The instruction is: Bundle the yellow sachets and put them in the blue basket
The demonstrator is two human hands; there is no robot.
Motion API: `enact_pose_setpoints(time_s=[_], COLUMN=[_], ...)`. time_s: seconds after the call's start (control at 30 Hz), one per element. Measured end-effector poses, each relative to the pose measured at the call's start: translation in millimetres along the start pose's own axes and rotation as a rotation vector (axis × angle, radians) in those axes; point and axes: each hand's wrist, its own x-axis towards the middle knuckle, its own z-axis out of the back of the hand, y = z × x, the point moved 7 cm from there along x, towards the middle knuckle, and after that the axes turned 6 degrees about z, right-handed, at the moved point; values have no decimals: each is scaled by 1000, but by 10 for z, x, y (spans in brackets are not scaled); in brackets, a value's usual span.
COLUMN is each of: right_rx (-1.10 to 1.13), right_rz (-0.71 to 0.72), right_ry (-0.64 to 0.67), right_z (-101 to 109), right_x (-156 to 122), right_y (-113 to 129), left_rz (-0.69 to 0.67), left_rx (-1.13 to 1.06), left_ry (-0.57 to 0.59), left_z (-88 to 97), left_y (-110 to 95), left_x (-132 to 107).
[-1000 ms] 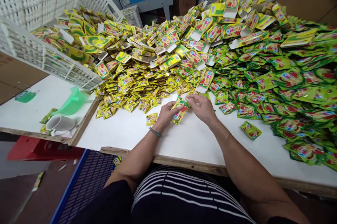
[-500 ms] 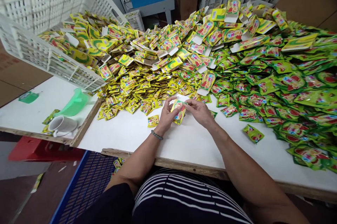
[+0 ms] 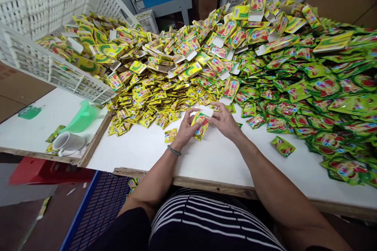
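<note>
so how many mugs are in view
1: a white mug on the side table, well left of the left hand. Others could be hidden.

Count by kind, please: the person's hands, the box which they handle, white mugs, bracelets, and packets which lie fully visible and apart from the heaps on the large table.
Left hand and right hand: 2
Handled box: 1
White mug: 1
Bracelet: 1
Yellow packet and green packet, lying apart: 2
Total: 7
</note>
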Motion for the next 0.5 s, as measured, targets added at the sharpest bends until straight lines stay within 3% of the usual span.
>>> enact_pose_setpoints(time_s=[0.3, 0.4, 0.5], right_rx=[43, -176, -454], right_rz=[30, 90, 221], right_ry=[114, 60, 8], right_z=[-30, -16, -70], right_x=[11, -19, -72], right_y=[74, 134, 264], left_rz=[43, 65, 31], left_rx=[-48, -54, -76], left_ry=[43, 85, 0], left_z=[-60, -113, -54], left_y=[-5, 20, 22], left_x=[-26, -32, -18])
